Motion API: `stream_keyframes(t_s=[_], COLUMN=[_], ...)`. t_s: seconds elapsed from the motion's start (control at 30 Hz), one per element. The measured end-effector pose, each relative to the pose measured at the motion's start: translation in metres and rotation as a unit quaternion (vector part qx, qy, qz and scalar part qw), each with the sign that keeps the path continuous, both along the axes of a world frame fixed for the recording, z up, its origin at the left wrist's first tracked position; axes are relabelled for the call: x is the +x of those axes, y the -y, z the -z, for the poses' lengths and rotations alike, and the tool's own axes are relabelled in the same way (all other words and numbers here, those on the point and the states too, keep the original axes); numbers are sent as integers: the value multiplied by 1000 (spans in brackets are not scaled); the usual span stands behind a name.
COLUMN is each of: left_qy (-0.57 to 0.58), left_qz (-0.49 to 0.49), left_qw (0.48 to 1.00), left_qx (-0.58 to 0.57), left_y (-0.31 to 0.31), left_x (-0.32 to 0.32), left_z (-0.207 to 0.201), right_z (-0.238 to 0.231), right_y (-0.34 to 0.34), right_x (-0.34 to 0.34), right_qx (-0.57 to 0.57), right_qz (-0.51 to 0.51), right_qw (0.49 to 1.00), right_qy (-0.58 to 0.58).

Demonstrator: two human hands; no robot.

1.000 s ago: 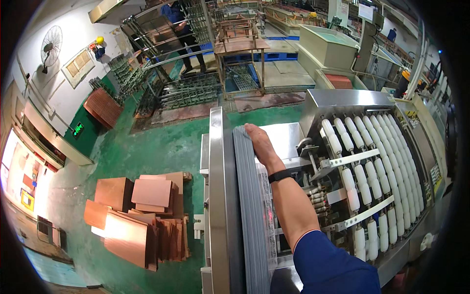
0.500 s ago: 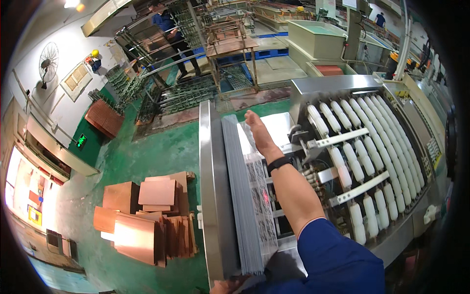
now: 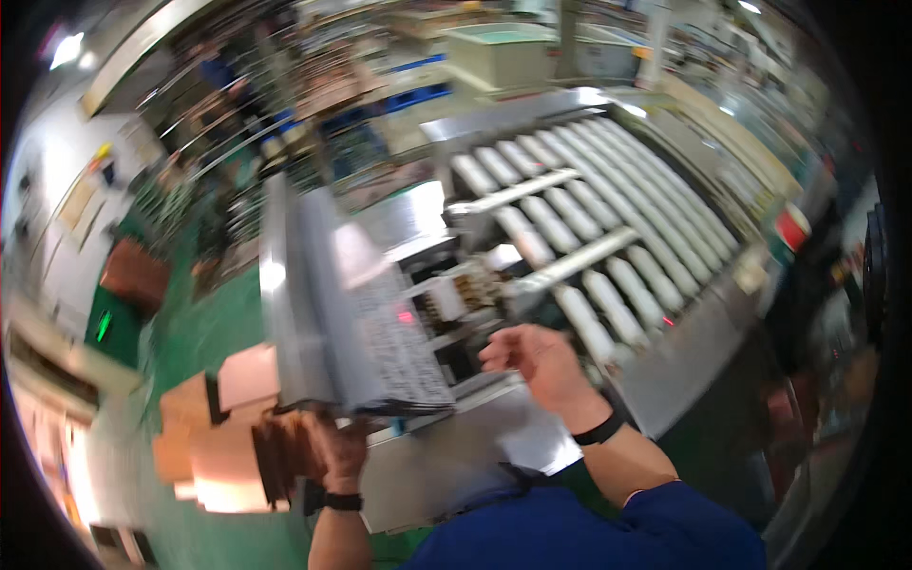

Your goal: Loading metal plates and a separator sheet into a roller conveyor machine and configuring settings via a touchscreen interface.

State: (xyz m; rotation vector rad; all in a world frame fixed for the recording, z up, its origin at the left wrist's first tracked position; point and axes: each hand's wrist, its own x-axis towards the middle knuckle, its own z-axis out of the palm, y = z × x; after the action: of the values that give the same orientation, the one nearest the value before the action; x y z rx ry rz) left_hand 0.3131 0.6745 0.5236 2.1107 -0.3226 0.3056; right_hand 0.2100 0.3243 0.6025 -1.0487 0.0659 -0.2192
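Note:
A stack of thin grey sheets [image 3: 328, 294] leans upright against a tall metal side plate [image 3: 275, 275] on the machine. Its front sheet [image 3: 394, 328] carries a dense printed pattern, with a red light spot on it. At the stack's near lower corner is my left hand [image 3: 334, 446]; blur hides its fingers, so I cannot tell whether they grip the sheets. My right hand [image 3: 537, 366] hovers over the machine's metal frame, right of the stack. Its fingers are loosely bent and apart, with nothing visible in them.
Rows of white rollers [image 3: 608, 214] fill the machine bed on the right, crossed by pale bars [image 3: 570, 271]. Copper-coloured sheets [image 3: 223, 456] are piled on the green floor at left. Racks and a pale tank [image 3: 499, 57] stand behind. A person [image 3: 223, 76] is at the far left.
My right hand has drawn back from the stack's far top toward me, its fingers now bent. My left hand shows more fully at the stack's near end. The whole view has turned right.

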Motion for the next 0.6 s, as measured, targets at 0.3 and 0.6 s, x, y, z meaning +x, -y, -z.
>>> stream_keyframes(t_s=[0.3, 0.6], left_qy=[190, -168], left_qz=[29, 409], left_qw=[980, 886], left_qx=[46, 137], left_y=[-2, 56], left_x=[-53, -129], left_z=[3, 123], right_z=[-18, 19], right_y=[4, 27], right_x=[-220, -475], right_qx=[-40, 79], right_qz=[199, 616], right_qw=[979, 767], right_qy=[-11, -161])
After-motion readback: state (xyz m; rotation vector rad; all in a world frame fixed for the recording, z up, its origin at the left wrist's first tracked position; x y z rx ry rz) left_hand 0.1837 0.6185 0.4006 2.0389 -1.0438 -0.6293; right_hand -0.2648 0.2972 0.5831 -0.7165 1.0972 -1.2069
